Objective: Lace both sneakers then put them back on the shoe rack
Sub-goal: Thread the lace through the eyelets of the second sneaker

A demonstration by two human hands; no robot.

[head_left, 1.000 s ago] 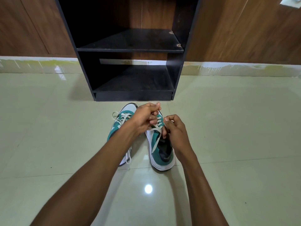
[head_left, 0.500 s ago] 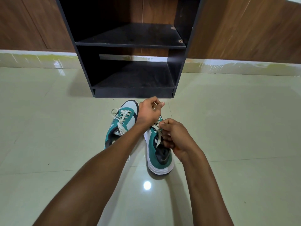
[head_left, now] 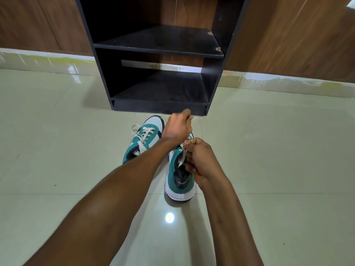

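On the tiled floor (head_left: 57, 150), just in front of the rack (head_left: 159, 110), two teal sneakers lie side by side. Furthest left is the left shoe (head_left: 143, 143), its lace crossed through the eyelets with loose ends trailing off its left side; the left forearm passes over its heel. Next comes the left hand (head_left: 177, 127), fist closed over the toe end of the right shoe (head_left: 179, 175), apparently pinching a lace end pulled forward, though the lace inside the fist is hidden. To its right, the right hand (head_left: 199, 160) is clamped on a lace (head_left: 182, 157) strand near the shoe's upper eyelets, fingers curled tight.

This looks like tensioning or tying on the right shoe, with racking not yet begun. The risks: pulling unevenly could leave one end too short to knot, or drag the light shoe across the slick tile. The left shoe's trailing ends could snag under the forearm and loosen.
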